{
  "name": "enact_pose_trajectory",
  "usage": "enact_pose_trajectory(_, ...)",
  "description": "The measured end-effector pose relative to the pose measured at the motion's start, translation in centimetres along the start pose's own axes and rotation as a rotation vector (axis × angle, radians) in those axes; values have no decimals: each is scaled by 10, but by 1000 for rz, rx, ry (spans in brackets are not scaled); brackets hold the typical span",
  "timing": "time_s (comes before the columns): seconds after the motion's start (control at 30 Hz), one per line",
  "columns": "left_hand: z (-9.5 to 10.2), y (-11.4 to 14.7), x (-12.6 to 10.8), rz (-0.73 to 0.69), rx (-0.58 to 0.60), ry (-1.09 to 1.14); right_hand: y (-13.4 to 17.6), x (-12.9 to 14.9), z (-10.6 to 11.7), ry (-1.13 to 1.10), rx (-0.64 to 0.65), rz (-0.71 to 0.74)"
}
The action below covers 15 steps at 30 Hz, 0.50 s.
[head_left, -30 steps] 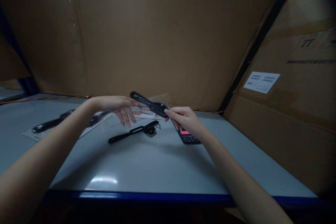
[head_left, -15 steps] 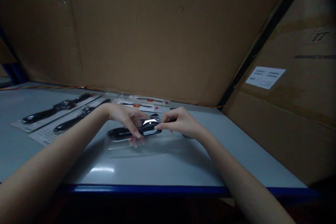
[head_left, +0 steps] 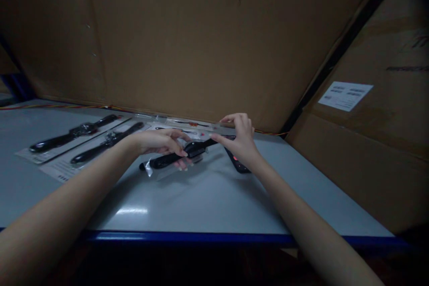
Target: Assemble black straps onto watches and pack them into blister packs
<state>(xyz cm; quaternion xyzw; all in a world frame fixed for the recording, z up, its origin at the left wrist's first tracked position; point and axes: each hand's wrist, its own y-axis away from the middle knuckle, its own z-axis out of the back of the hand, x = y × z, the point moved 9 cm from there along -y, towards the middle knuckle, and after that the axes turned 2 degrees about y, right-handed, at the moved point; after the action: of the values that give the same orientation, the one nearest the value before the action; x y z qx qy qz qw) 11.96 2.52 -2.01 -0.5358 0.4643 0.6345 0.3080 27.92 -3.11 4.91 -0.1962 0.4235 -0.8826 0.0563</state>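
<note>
A black two-handled tool, apparently a spokeshave point(head_left: 167, 159), is held slanting above the table in clear plastic wrapping point(head_left: 149, 169). My left hand point(head_left: 167, 143) grips it close to its middle, with the thumb in front and fingertips showing below. At the tool's far right end, my right hand point(head_left: 241, 136) has its thumb and fingers around the handle end and the plastic there; exactly what it pinches is hard to make out. Under my right hand lies a dark flat object with a red spot point(head_left: 238, 161), partly hidden by the wrist.
Two similar packaged tools on cards point(head_left: 75, 134) point(head_left: 109, 143) lie at the left. Behind my hands are printed packages with orange pictures point(head_left: 192, 124). Cardboard walls point(head_left: 201, 44) point(head_left: 351, 152) close off the back and right. The grey table point(head_left: 201, 210) has a blue front edge point(head_left: 187, 236).
The spokeshave has turned and its right end is raised. My right hand has moved from the tool's middle up and right to its far end, uncovering more of the dark flat object.
</note>
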Motion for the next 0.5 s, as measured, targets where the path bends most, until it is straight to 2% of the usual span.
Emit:
enact_pose_trajectory(0.13, 12, -4, -10, -84, -166, 198, -3, -35, -7, -323, -36, -227)
enact_pose_trajectory(0.23, 26, 0, -20, -185, -335, 357, -2, -46, -15, -522, -21, -357)
enact_pose_trajectory(0.33, 40, 8, -21, -221, -477, 475, -1, -40, -18, -581, 11, -369)
enact_pose_trajectory(0.5, 59, 18, -20, -287, -576, 691, 2, -32, -30, -550, 101, -311)
